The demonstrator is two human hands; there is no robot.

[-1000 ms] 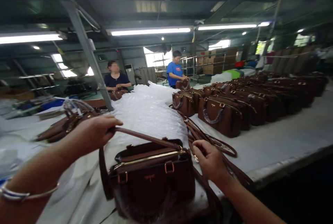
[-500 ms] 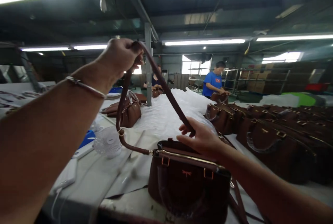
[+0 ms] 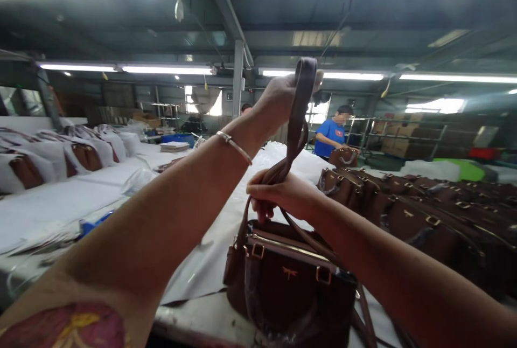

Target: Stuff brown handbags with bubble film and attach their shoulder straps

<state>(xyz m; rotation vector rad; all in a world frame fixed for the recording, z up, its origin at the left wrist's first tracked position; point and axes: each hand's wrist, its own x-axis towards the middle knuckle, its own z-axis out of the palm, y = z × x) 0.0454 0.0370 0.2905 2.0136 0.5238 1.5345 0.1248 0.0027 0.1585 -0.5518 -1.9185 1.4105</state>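
A dark brown handbag (image 3: 299, 294) stands upright at the table's near edge, with a gold zipper, gold buckles and a small dragonfly emblem. Its handle is wrapped in clear plastic. Raised high above it, my left hand (image 3: 285, 92) is closed on the top loop of the long brown shoulder strap (image 3: 298, 116); the strap partly hides the fingers. Lower down, just over the bag's opening, my right hand (image 3: 278, 194) grips the gathered lengths of the same strap. From there the strap runs down to the bag's ends.
Rows of similar brown bags (image 3: 452, 218) fill the right side. White-wrapped bags (image 3: 84, 151) stand at the far left. White sheeting (image 3: 311, 167) lies behind the handbag. A co-worker in a blue shirt (image 3: 332, 135) handles a bag farther back, and a metal post (image 3: 238, 70) rises in the middle.
My left hand has moved right, carrying the strap's top over the bag. The wide strap loop is now narrow, and my right hand has shifted left onto its gathered lengths. The view has turned slightly.
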